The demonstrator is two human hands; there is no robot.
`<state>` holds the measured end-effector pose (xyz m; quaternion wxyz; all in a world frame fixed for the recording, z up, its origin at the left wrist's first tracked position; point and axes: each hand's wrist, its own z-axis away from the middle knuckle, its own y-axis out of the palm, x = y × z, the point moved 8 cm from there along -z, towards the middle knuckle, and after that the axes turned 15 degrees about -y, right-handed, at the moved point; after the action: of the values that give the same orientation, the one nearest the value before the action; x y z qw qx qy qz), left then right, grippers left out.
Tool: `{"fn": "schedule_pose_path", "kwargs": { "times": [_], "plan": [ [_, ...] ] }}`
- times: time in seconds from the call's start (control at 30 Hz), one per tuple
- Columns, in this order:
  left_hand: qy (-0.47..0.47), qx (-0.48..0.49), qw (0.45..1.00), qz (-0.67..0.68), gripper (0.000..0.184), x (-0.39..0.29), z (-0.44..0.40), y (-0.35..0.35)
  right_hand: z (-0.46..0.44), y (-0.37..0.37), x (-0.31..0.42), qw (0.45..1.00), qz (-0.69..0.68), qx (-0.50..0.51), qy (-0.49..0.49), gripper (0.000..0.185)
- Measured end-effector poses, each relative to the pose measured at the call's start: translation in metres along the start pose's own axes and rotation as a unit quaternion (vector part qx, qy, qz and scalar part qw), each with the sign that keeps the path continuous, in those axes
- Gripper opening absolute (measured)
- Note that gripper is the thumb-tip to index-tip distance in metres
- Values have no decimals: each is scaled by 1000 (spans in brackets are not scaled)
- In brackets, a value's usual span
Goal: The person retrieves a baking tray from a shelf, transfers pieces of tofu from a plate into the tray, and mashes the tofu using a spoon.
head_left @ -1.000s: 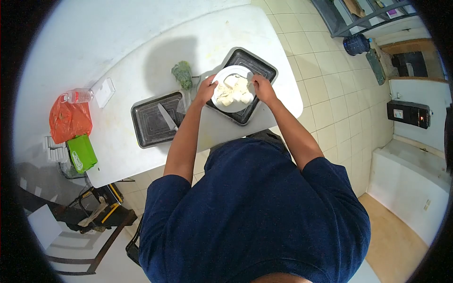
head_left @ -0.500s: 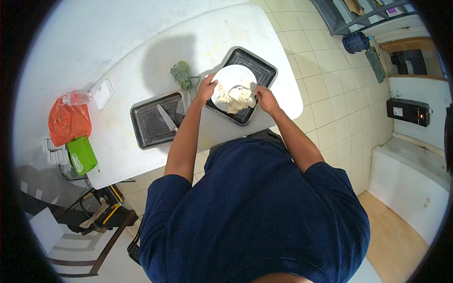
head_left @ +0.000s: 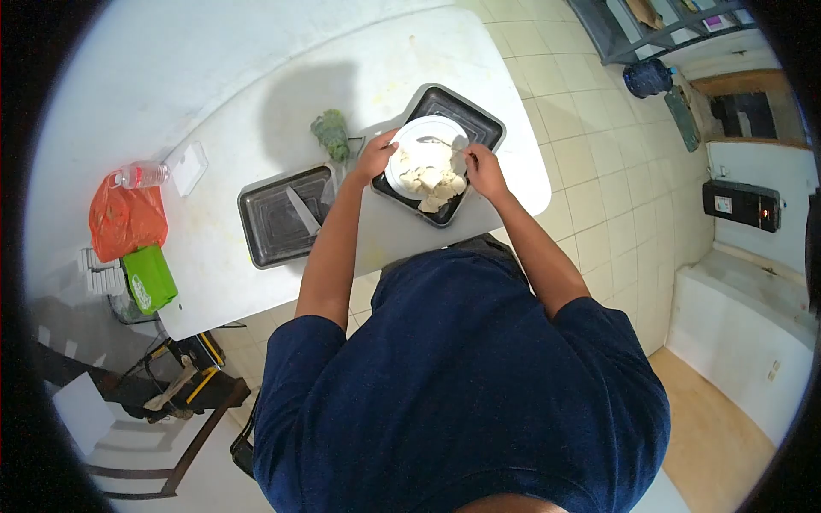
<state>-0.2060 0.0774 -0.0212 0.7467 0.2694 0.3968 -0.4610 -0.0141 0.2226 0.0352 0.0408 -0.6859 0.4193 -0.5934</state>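
Note:
My left hand (head_left: 376,156) grips the left rim of a white plate (head_left: 416,128), held over a black tray (head_left: 479,130). Pale, lumpy food pieces (head_left: 428,175), perhaps cauliflower, lie on the plate and spill over its near edge onto the tray. Between the fingers of my right hand (head_left: 486,173) is the handle of a metal spoon (head_left: 430,139), its bowl over the far part of the plate. A green broccoli-like bundle (head_left: 330,134) lies left of the plate. A knife (head_left: 301,208) rests in a second black tray (head_left: 265,224), partly hidden by my left forearm.
On the white table (head_left: 385,51) stand a small white container (head_left: 190,168), a plastic bottle (head_left: 144,175), an orange bag (head_left: 128,218) and a green pack (head_left: 150,278) along the left side. Tiled floor (head_left: 581,128) lies beyond the right edge.
The spoon's bowl has moved away from me, toward the plate's far side. More pale pieces sit at the near edge, over the tray. My left hand keeps its hold.

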Motion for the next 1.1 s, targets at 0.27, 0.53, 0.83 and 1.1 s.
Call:
{"fn": "schedule_pose_path", "kwargs": {
  "times": [0.27,0.53,0.83,1.1],
  "plan": [
    [-16,36,998,-40,40,-14,9,3,-22,36,12,994,-11,74,-83,6],
    [18,14,1000,-4,37,-16,13,9,18,42,26,983,43,142,-105,9],
    [45,-42,998,13,33,-10,11,8,-2,-4,18,978,106,110,-145,15],
    [22,-17,999,19,33,-19,20,14,-50,-21,13,969,148,137,-141,20]
  ]
}}
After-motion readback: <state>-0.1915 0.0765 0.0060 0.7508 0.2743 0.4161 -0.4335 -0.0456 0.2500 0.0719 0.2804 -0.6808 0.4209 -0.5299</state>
